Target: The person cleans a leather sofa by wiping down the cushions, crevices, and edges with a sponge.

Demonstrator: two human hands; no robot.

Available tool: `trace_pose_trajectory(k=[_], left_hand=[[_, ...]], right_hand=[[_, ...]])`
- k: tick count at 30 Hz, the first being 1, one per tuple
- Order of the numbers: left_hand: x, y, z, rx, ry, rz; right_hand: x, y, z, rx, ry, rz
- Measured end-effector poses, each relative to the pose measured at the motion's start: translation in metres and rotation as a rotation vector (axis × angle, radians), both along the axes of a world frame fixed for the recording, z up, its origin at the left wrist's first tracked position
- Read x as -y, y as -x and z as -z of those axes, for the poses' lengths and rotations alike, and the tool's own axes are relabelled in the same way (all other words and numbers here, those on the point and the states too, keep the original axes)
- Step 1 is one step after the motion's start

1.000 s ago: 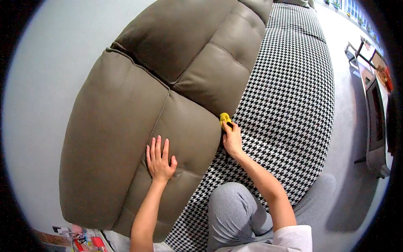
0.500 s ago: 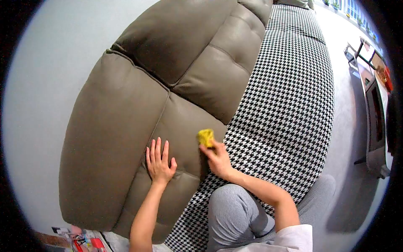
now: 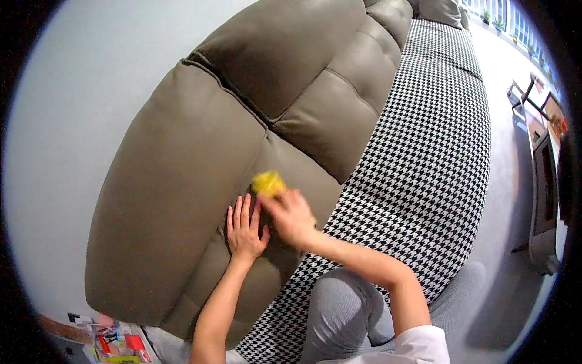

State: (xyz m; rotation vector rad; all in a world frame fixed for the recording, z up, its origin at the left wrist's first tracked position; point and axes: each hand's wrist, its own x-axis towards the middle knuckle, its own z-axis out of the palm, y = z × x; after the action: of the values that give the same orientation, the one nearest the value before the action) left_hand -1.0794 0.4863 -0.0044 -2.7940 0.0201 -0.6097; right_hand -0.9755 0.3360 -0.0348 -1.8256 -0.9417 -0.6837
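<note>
My right hand grips a small, crumpled yellow cloth, slightly blurred, against the grey-brown leather back cushion of a sofa. Just to its left, my left hand lies flat on the same cushion with its fingers spread and nothing in it. The cloth sits just above the left fingertips, close to the seam between the lower and upper padding. Below the cushion stretches a black-and-white houndstooth seat cover, on which my bent, grey-clad knee rests.
A pale wall runs behind the sofa. Red and white small items are piled at the lower left. To the right, a long low cabinet stands across a light floor. Plants line the window at the far top right.
My right hand has carried the yellow cloth left and slightly up across the cushion, nearer my left hand. My left hand stays flat on the leather, and the view has shifted a little.
</note>
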Motion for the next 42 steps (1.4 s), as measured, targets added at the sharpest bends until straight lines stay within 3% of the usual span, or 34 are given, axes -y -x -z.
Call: trace_pose_trajectory(k=[1,2,4,8,11,14,19,23,25,28,29,31,33,37,42], left_hand=[[0.003,0.000,-0.004,-0.003,-0.002,-0.007],[0.012,0.004,-0.015,-0.257,-0.021,-0.176],[0.009,0.004,-0.008,-0.162,0.007,-0.128],[0.019,-0.003,-0.023,-0.034,0.040,-0.008],[0.022,-0.004,-0.028,-0.045,0.044,-0.014],[0.028,-0.010,-0.039,-0.089,0.044,-0.032],[0.030,-0.053,-0.046,-0.149,0.127,-0.150],[0.015,-0.063,-0.018,-0.069,-0.030,0.004],[0.000,-0.059,0.002,-0.133,0.040,-0.037],[-0.011,-0.053,0.024,-0.262,0.113,-0.123],[-0.009,-0.055,0.025,-0.337,0.133,-0.161],[-0.009,-0.063,0.020,-0.109,0.112,0.014],[-0.005,-0.065,0.011,-0.175,0.096,-0.015],[-0.009,-0.056,0.040,-0.207,0.260,-0.018],[-0.011,-0.049,0.040,-0.278,0.221,-0.078]], right_hand=[[-0.003,0.013,-0.002,0.113,-0.025,-0.127],[-0.004,0.011,-0.003,0.113,-0.023,-0.130],[-0.012,-0.007,-0.010,0.267,0.068,-0.138],[-0.026,-0.087,-0.043,0.109,0.059,0.031],[-0.035,-0.123,-0.038,0.110,0.064,0.092],[-0.040,-0.151,-0.025,-0.083,0.110,0.272],[-0.017,-0.169,-0.010,0.019,0.264,0.194],[-0.001,-0.181,-0.010,-0.261,0.211,-0.015],[0.010,-0.182,-0.032,-0.420,0.236,-0.113],[0.019,-0.177,-0.099,-0.420,-0.056,-0.295],[0.016,-0.178,-0.132,-0.392,-0.170,-0.305],[-0.015,-0.190,-0.195,-0.233,-0.389,-0.226],[-0.052,-0.212,-0.245,-0.041,-0.439,-0.171],[-0.111,-0.230,-0.226,0.144,0.008,-0.059],[-0.106,-0.204,-0.163,-0.048,0.213,-0.075]])
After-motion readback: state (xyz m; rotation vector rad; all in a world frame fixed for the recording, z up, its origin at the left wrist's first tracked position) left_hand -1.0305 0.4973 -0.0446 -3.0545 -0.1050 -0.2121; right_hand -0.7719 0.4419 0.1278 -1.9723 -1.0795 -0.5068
